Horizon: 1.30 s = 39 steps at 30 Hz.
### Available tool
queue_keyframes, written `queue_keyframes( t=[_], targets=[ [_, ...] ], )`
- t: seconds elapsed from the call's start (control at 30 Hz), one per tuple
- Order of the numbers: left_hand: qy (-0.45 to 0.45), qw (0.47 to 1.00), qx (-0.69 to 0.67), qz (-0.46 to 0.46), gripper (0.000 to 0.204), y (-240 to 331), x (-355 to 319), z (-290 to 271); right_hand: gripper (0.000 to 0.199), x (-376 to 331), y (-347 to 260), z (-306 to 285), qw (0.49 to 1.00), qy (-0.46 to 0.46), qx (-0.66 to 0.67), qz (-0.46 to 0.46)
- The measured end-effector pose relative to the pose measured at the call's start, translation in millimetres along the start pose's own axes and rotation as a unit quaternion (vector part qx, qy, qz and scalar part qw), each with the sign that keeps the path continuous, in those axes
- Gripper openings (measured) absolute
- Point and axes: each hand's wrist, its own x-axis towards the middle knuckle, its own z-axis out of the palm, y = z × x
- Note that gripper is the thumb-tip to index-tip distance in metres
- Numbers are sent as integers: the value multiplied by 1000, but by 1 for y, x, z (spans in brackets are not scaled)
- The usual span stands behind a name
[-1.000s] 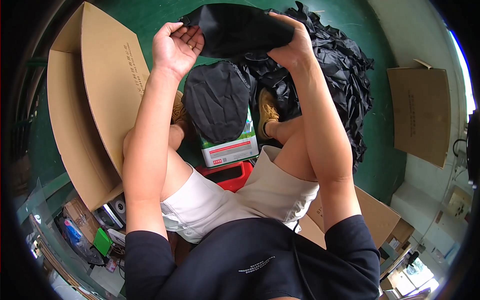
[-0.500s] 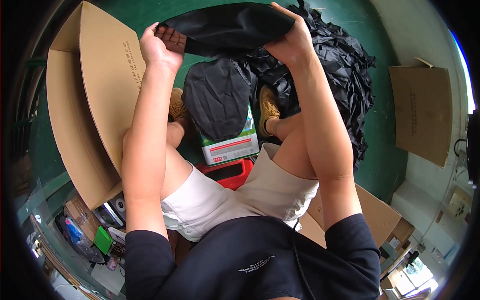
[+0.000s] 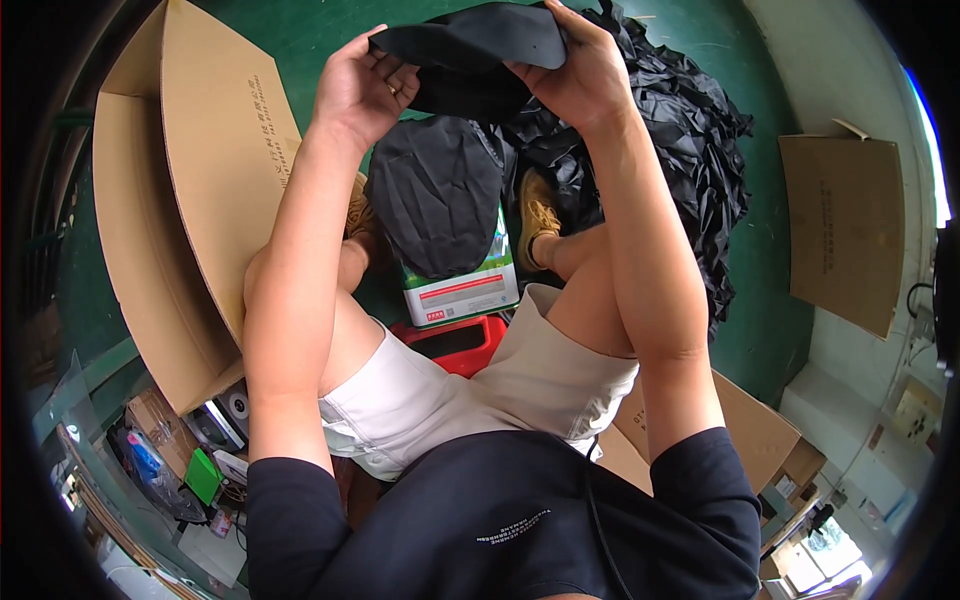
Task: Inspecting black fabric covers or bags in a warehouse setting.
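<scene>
Green floor (image 3: pixel 300 40), cardboard box (image 3: pixel 200 200) at left. Left hand (image 3: pixel 360 85), right hand (image 3: pixel 575 70) both grip black fabric piece (image 3: pixel 470 45), raised above stacked pieces (image 3: pixel 435 195). Risk: loose pinch, piece slips onto black heap (image 3: pixel 690 130).

Both arms raised and stretched forward, elbows bent; left hand (image 3: pixel 360 85) curled with fingers pinching, right hand (image 3: pixel 575 75) clenched, palms turned toward each other.
</scene>
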Motion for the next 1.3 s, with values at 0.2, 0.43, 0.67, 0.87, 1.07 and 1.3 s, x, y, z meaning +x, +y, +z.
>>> queue_keyframes(
  t=[0.2,0.43,0.67,0.87,1.07,1.3],
  targets=[
    [64,997,42,18,17,-4,15,-7,24,10,8,-23,994,105,-29,-9],
    [112,951,127,258,13,19,58,-20,22,34,15,16,982,164,-68,-62],
    [191,901,128,367,32,0,61,-55,16,56,60,-42,984,89,-147,-45],
    [382,860,327,93,49,-158,46,-124,42,20,178,-214,791,403,-458,-28],
    [489,762,401,136,46,-204,-2,-205,57,-50,260,-195,806,444,-379,94],
    [504,720,473,69,43,-214,-33,-186,37,-81,266,-181,696,548,-434,165]
  ],
)
